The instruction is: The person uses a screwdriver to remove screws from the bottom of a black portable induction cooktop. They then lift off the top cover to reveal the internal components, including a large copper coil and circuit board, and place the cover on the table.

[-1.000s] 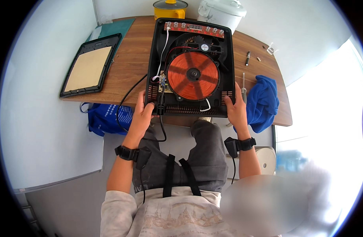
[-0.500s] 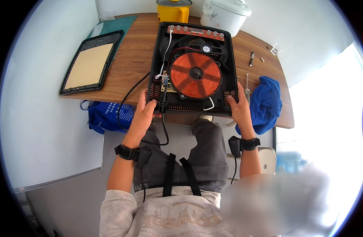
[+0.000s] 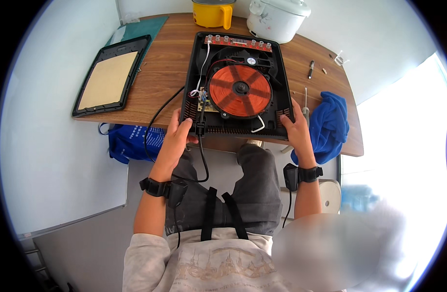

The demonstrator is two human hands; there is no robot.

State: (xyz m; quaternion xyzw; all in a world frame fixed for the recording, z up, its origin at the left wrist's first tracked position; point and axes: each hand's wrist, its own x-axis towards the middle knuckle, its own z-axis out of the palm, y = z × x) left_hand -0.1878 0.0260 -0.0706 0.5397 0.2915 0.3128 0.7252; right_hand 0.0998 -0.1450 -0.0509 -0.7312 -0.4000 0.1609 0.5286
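Note:
An opened induction cooker base (image 3: 281, 68), a black shell, lies over the table's near edge. Inside it sit a round copper coil (image 3: 223, 97), a red circuit strip (image 3: 239, 42) along the far side and a fan part hidden under the coil. My left hand (image 3: 177, 136) grips the near left corner, thumb on top, beside the black power cord (image 3: 201, 151). The near right corner is held by my right hand (image 3: 297, 129), its thumb over the rim and its other fingers mostly hidden underneath.
At the left lies the cooker's detached top panel (image 3: 109, 80), partly on a green mat (image 3: 155, 30). A yellow pot (image 3: 209, 14) and a white lidded cooker (image 3: 272, 24) stand behind. On the right are a screwdriver (image 3: 306, 109), a marker (image 3: 311, 69) and a blue cloth (image 3: 330, 124).
The far edge of the cooker base has come slightly nearer to me, and the base looks a little less raised. Both hands keep their hold at the near corners.

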